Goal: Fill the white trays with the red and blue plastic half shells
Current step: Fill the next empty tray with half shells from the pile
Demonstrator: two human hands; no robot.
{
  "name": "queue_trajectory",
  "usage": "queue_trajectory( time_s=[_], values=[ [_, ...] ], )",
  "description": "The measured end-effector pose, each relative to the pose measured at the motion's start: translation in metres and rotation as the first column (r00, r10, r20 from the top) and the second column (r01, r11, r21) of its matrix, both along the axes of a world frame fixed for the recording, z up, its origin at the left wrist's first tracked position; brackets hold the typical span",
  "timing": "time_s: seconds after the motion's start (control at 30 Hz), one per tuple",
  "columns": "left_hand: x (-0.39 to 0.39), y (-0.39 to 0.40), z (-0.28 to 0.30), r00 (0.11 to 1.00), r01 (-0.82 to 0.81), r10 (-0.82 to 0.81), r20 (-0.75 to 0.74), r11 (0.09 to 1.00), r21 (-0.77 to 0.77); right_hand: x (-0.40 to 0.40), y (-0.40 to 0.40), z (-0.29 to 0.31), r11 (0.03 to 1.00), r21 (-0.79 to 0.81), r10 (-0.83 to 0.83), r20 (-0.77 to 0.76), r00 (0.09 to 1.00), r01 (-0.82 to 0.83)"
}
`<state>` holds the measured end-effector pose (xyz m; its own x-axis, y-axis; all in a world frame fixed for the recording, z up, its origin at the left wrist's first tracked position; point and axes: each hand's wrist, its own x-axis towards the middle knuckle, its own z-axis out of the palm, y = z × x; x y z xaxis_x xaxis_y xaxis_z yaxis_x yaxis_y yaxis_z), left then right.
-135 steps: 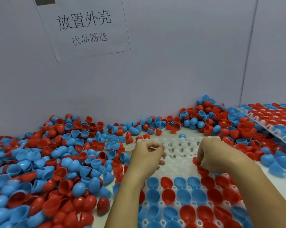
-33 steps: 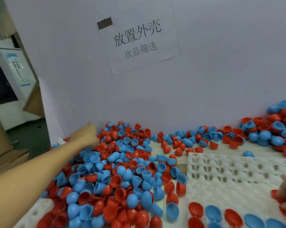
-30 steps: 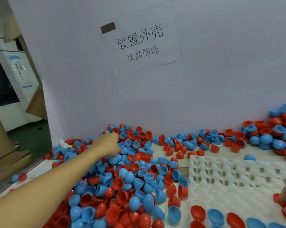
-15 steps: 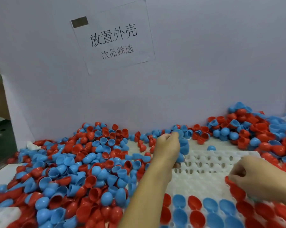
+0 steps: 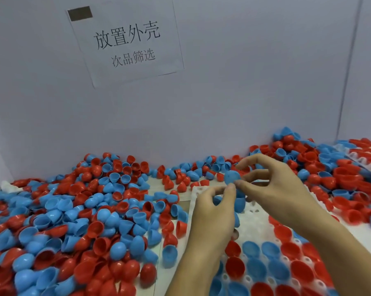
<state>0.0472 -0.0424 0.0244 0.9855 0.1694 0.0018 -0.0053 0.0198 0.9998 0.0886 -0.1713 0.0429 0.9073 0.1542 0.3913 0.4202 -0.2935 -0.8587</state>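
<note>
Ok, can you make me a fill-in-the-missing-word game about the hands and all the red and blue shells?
1. The right hand pinches a shell whose colour is ____.
2. The left hand holds a stack of ____ shells.
3. Both hands hover above a tray coloured ____.
4. The paper sign hangs on the ____ behind the loose pile of shells.

Missing words: blue; blue; white; wall
</note>
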Motion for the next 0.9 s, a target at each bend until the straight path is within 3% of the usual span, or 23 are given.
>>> queue_trajectory(
  time_s=[0.1,0.23,0.4,0.53,0.8,0.9],
  values=[
    [0.002,0.002,0.000,0.998,0.055,-0.055,0.004,0.998,-0.014,-0.001,0.001,0.002,0.999,0.034,-0.023,0.017,1.000,0.023],
    [0.001,0.012,0.001,0.998,0.039,-0.043,0.053,0.996,0.075,-0.005,0.000,0.006,0.984,-0.164,0.081,0.048,0.996,-0.072],
    [0.004,0.019,-0.003,0.991,0.064,-0.096,0.090,0.951,0.302,-0.009,-0.001,0.006,0.927,-0.349,0.118,-0.075,0.990,-0.137],
    [0.005,0.018,0.001,0.999,0.050,-0.053,0.012,0.984,0.171,-0.008,0.000,0.005,0.941,-0.336,0.017,-0.054,0.998,-0.035],
    [0.010,0.026,-0.001,0.984,-0.161,0.159,0.076,0.987,0.029,0.003,-0.005,-0.001,0.965,-0.230,-0.121,0.023,0.992,0.123],
    [0.012,0.032,0.000,0.973,-0.216,0.216,0.076,0.976,-0.014,0.007,-0.015,-0.002,0.929,-0.312,-0.206,0.009,0.979,0.198]
  ],
)
